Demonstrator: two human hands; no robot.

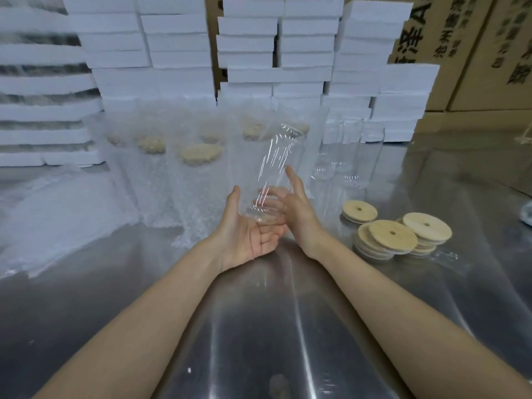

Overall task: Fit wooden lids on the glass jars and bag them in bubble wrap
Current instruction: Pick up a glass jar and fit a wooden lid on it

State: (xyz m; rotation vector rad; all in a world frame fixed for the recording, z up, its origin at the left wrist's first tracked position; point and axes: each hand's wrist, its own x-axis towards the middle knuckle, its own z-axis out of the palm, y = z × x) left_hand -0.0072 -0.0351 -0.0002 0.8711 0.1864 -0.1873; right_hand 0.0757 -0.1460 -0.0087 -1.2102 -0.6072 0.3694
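Clear glossy glass jar; matt pale wood lids; shiny metal table; translucent plastic bubble-wrap bags.

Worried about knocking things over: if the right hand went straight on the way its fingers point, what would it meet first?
Probably the tilted glass jar that the right hand flanks; beyond it stand bubble-wrapped jars, though depth is unclear.

White foam boxes stacked behind, cardboard cartons — steel table
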